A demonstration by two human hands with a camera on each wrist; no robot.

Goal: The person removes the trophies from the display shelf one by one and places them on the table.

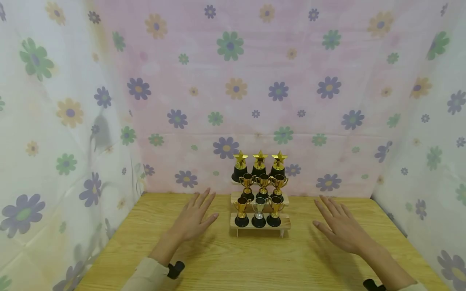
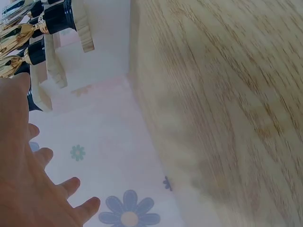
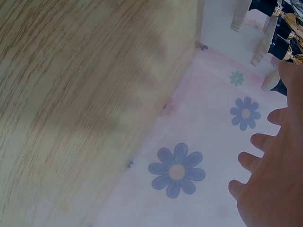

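A small tiered wooden stand [image 1: 260,221] holds rows of little trophies on black bases. Gold star trophies [image 1: 260,160] fill the top step, and gold cup trophies [image 1: 263,182] the middle one. On the front step a silver cup trophy [image 1: 259,208] stands between two gold cups. My left hand [image 1: 194,218], fingers spread, is held over the table to the left of the stand, touching no trophy. To the right, my right hand [image 1: 340,228] is held the same way, fingers extended and holding nothing. Both wrist views show the stand's side edges beyond the thumbs.
The wood-grain table [image 1: 255,262] carries the stand near its back edge. Flower-printed cloth [image 1: 233,81] hangs behind it and along both sides. A black strap piece [image 1: 176,270] shows at the left wrist, another [image 1: 373,284] at the right.
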